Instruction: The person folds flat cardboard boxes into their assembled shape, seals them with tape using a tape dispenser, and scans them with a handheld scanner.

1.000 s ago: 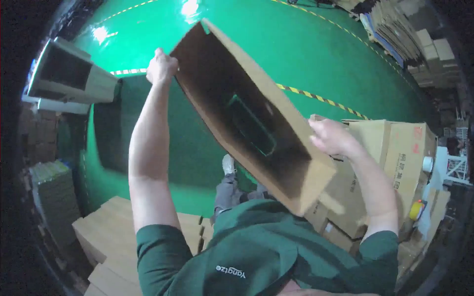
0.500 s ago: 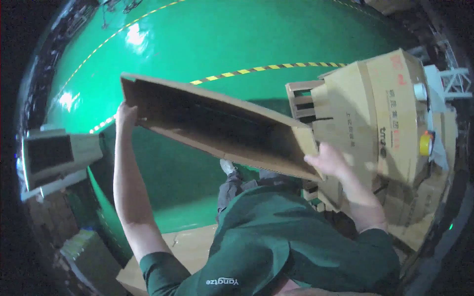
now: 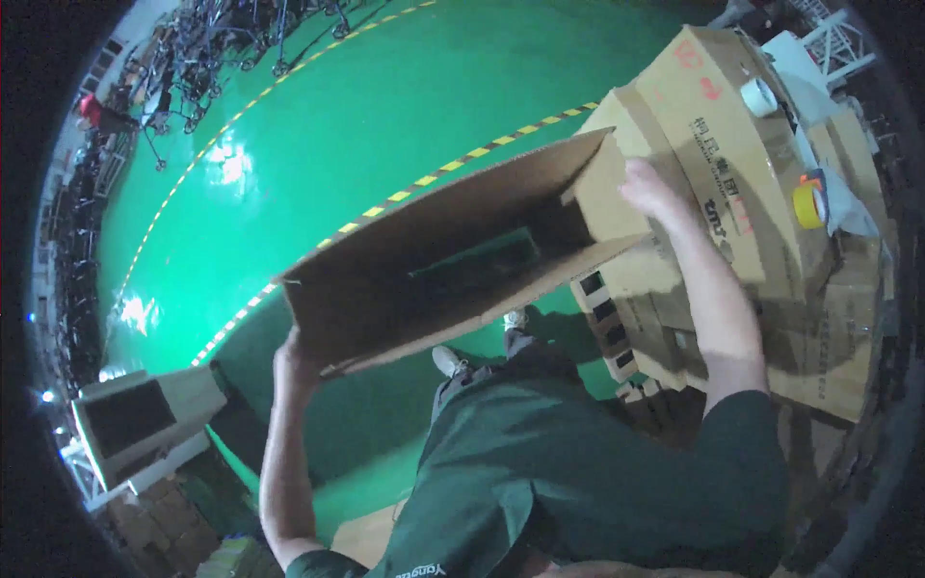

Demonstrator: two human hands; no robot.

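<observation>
A long brown cardboard box (image 3: 385, 250) is held up in front of me, slanting from lower left to upper right. Its open side faces me, and through a gap (image 3: 477, 260) between its bottom flaps green shows. At the lower left end, my left hand (image 3: 297, 361) is closed on the box's edge, fingers partly hidden. My right hand (image 3: 650, 188) grips the raised right end wall. My shoes (image 3: 448, 360) stand on the floor below the box.
Large printed cartons (image 3: 713, 125) are stacked on a pallet (image 3: 607, 328) at right, carrying a white tape roll (image 3: 759, 97) and a yellow tape roll (image 3: 809, 206). A box-like unit (image 3: 130, 429) stands at left. Striped tape (image 3: 453, 169) crosses the green floor; wheeled metal frames (image 3: 251, 43) stand beyond.
The box's right end has risen and its left end has dropped, both hands moving with it. Its inside faces me more, showing the gap in the bottom. My view has shifted too.
</observation>
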